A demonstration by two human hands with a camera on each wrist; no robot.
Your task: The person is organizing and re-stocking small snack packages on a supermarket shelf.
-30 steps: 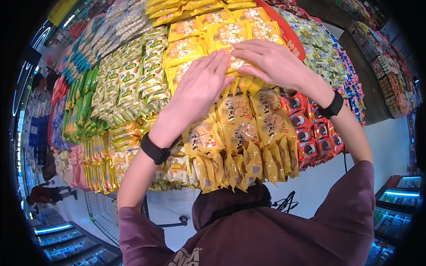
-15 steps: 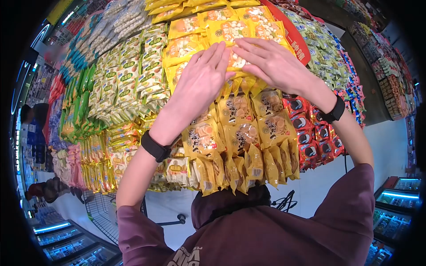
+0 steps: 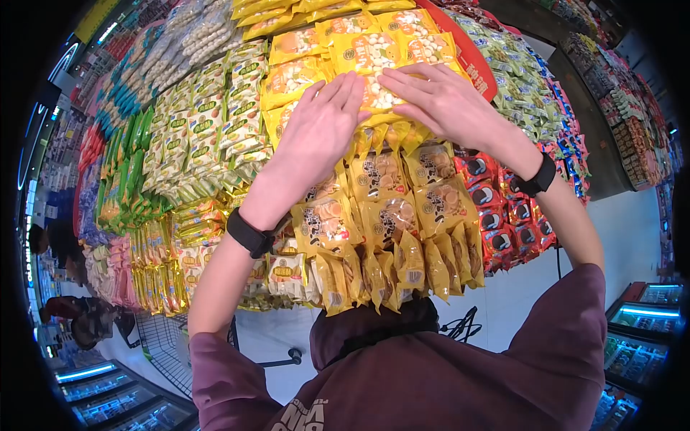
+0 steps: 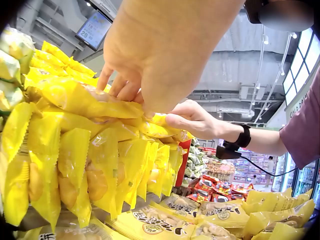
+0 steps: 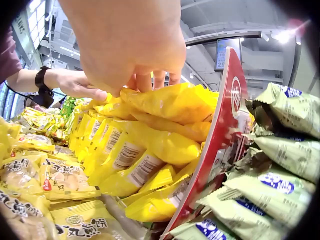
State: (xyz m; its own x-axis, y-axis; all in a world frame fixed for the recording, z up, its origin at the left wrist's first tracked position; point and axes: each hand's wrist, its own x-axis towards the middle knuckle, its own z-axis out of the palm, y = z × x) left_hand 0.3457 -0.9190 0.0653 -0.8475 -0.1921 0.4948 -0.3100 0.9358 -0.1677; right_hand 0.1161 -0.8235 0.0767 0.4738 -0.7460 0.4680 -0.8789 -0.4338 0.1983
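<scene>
My left hand rests its extended fingers on a stack of yellow snack bags with round white pieces printed or showing on them. Across a narrow gap, my right hand lies on the same top row, fingers straight and angled inward. From the left wrist view, the left fingertips press on the top yellow bag. In the right wrist view, the right fingertips touch another top bag beside the red sign board. Below both hands, more yellow bags stand on edge in a row.
Yellow cracker bags fill the lower front tier. Green-and-white packs lie to the left, red packs to the right. A red sign board separates the pale green packs. A shopping cart stands at lower left.
My left hand has shifted slightly left, and a gap between the two hands' fingertips now shows more of the yellow bag. The right hand stays nearly in place. Figures at far left have moved.
</scene>
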